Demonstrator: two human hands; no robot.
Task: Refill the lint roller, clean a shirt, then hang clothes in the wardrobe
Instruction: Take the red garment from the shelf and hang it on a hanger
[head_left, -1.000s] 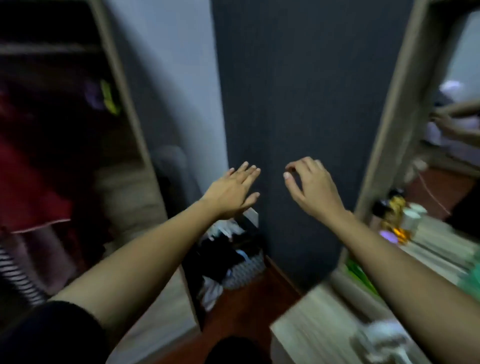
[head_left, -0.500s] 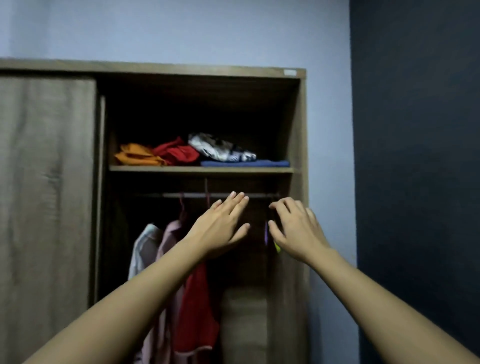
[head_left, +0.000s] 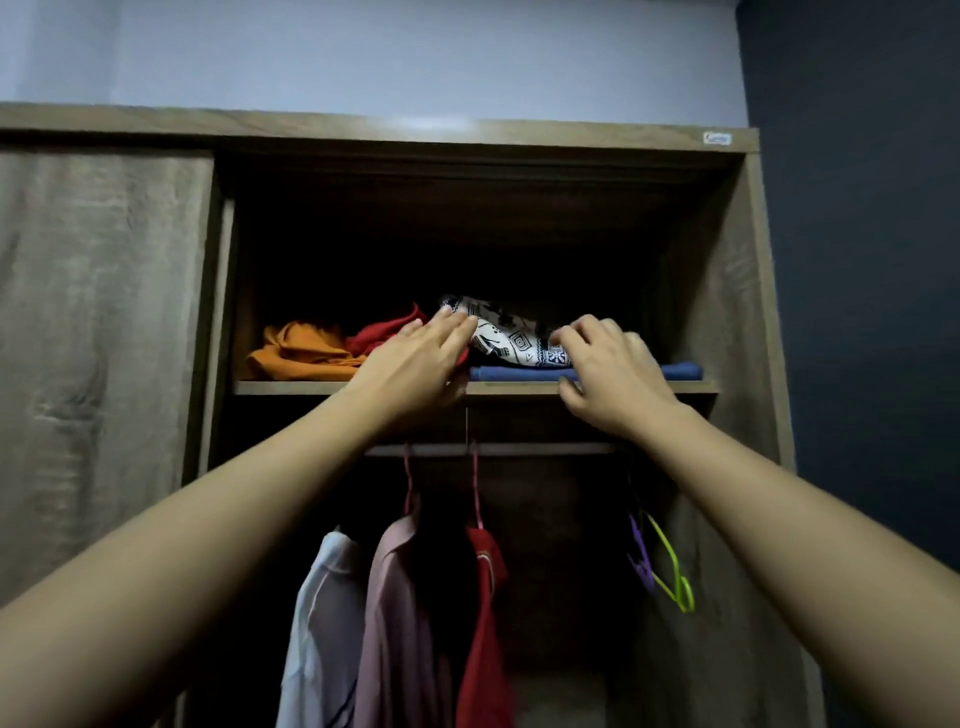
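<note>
The step in hand looks like the last one, hanging clothes: the person reaches with both arms up to the wooden shelf (head_left: 291, 387) inside the open brown wood-grain wardrobe (head_left: 727, 312). On that shelf lie a crumpled orange garment (head_left: 301, 353), a bunched red garment (head_left: 382, 335) and a black-and-white patterned cloth (head_left: 511, 340), which sits on a flat folded blue garment (head_left: 519, 373).

The left hand (head_left: 415, 364) is flat with its fingers straight and together. Its tips reach the left end of the patterned cloth, above the red garment. The right hand (head_left: 615, 374) has bent fingers resting over the right end of the same cloth, with the thumb lower, by the shelf's front edge. Whether it has actually taken hold cannot be told.

The next move probably calls for closing both hands on the patterned cloth and lifting it off without dragging the blue garment along. It would then go on one of the bare hangers, purple (head_left: 638, 556) or lime green (head_left: 670, 566), at the right end of the metal rail (head_left: 519, 448).

A pale blue shirt (head_left: 322, 623), a dusty pink shirt (head_left: 395, 623) and a red hanging garment (head_left: 483, 623) are cut off at the bottom. The back of the shelf is lost in shadow, and no lint roller is in view.
</note>
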